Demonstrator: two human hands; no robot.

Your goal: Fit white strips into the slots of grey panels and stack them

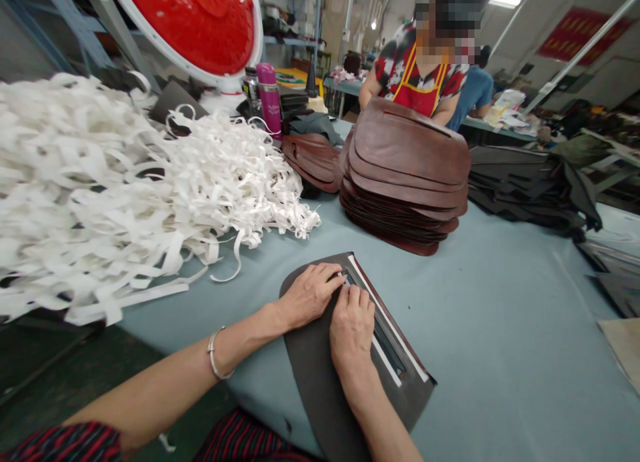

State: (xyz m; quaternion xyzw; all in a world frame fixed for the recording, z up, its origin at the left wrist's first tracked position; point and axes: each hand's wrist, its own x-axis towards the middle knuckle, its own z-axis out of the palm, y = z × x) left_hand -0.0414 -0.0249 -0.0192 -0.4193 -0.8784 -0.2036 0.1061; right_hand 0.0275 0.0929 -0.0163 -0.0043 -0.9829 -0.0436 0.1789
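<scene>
A dark grey panel (pixel 310 355) with one rounded end lies on the table in front of me. It has a long narrow slot (pixel 387 342) with a white strip (pixel 387 362) along each side, and a brown edge shows on its far right side. My left hand (pixel 314 292) presses at the slot's upper end, thumb and forefinger closed together on the panel's slot edge. Right beside it, my right hand (pixel 353 325) has its fingers curled over the same edge, the fingertips at the slot. What lies under the fingertips is hidden.
Behind the panel stands a tall stack of brown leather pieces (pixel 405 175). A large heap of white strips (pixel 125 189) covers the left side. Black folded pieces (pixel 530 185) lie at right. A purple bottle (pixel 270 102) and a red fan (pixel 200 22) stand behind. A co-worker (pixel 425 69) is opposite.
</scene>
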